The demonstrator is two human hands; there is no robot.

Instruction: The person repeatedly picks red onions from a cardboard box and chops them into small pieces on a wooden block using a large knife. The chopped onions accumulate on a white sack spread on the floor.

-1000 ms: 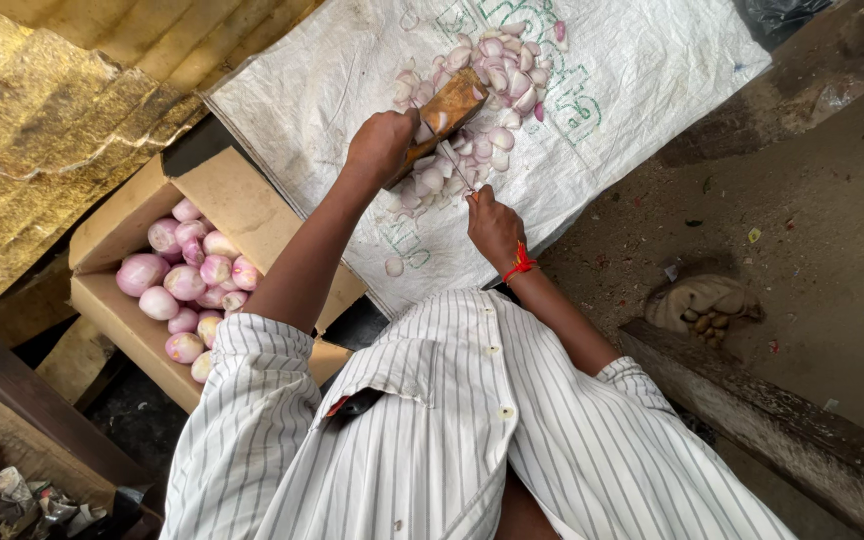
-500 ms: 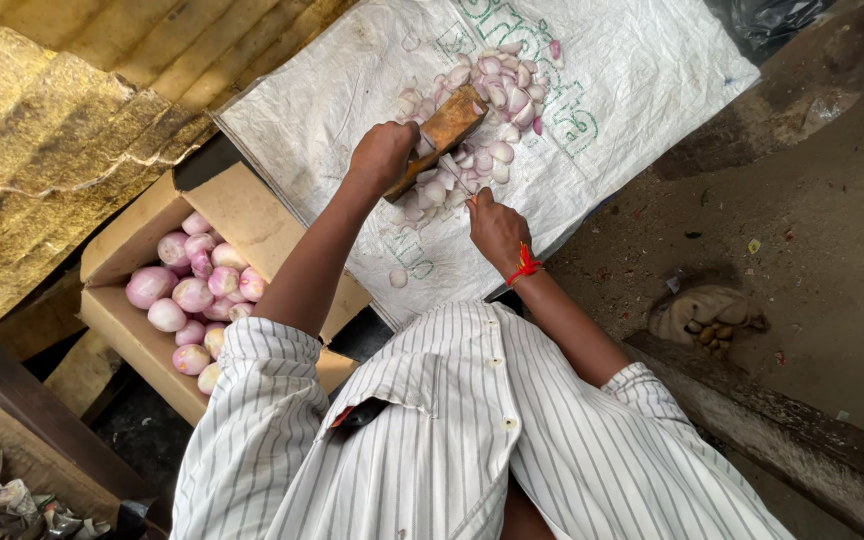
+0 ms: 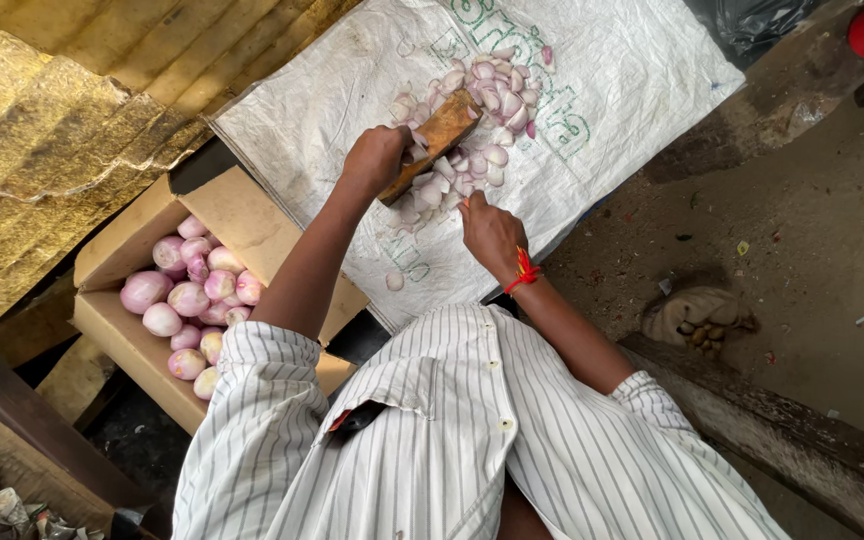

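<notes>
Nearest, at lower left, an open cardboard box of whole peeled onions sits just beside the white woven sack, whose near edge runs past the person's chest; bare ground lies open to the right. The right hand rests fingers-down on the sack, nearly closed, touching cut pieces. The left hand is wrapped tight round a wooden-handled chopper. The chopped onion pile lies just beyond both hands, spreading farther up the sack.
</notes>
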